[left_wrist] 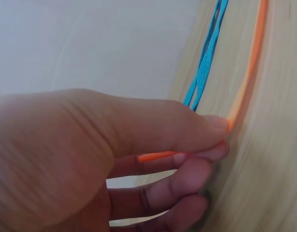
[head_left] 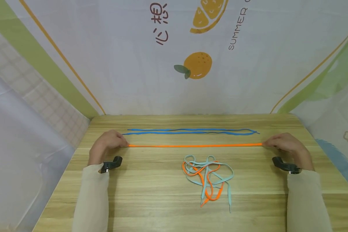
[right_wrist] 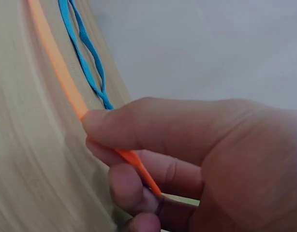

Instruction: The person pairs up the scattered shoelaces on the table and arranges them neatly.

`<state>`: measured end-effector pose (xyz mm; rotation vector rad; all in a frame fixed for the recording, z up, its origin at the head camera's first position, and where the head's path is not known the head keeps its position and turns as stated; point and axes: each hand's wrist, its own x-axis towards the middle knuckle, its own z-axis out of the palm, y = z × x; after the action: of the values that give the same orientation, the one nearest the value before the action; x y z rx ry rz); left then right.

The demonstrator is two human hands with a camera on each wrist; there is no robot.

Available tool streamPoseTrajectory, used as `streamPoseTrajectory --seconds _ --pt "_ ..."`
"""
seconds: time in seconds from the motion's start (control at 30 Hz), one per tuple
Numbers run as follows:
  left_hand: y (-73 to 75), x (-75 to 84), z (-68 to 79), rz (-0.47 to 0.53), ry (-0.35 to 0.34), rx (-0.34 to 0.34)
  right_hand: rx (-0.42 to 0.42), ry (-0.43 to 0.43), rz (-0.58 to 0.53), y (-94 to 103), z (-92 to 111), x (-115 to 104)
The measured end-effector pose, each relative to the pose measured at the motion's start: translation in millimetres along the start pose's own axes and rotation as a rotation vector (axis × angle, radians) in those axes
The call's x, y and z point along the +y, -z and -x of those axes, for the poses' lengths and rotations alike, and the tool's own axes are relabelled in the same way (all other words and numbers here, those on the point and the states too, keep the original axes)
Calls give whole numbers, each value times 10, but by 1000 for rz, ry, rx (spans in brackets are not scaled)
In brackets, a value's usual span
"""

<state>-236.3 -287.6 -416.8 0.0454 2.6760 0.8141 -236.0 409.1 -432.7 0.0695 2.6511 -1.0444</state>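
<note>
An orange shoelace [head_left: 195, 146] is stretched straight from side to side over the table. My left hand [head_left: 111, 140] pinches it near one end between thumb and forefinger, and a short orange tail shows behind the fingers in the left wrist view. At the other side my right hand [head_left: 285, 143] pinches the lace the same way, its tip [right_wrist: 147, 179] sticking out past the fingers in the right wrist view. Just beyond lie blue shoelaces [head_left: 191, 131], laid out lengthwise in two nearly parallel lines.
Nearer the front of the wooden table [head_left: 150, 206] lies a loose tangle of light-blue laces [head_left: 230, 175] and another orange lace [head_left: 220, 193]. A white printed cloth [head_left: 133, 80] hangs behind the table's far edge.
</note>
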Motion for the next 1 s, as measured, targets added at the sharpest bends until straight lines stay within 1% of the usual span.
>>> streamPoseTrajectory --seconds 0.2,0.47,0.63,0.73,1.0 --pt "1 -3 1 10 23 6 -11 15 17 -13 -15 -25" --pt "1 -12 15 40 59 9 -10 10 40 -15 -9 -34" --pt "16 -40 18 62 56 4 -8 0 29 -1 4 -10" --pt "33 -53 24 69 56 2 -5 -5 43 19 4 17" --pt "85 -84 58 67 63 -4 -3 -33 57 59 17 66"
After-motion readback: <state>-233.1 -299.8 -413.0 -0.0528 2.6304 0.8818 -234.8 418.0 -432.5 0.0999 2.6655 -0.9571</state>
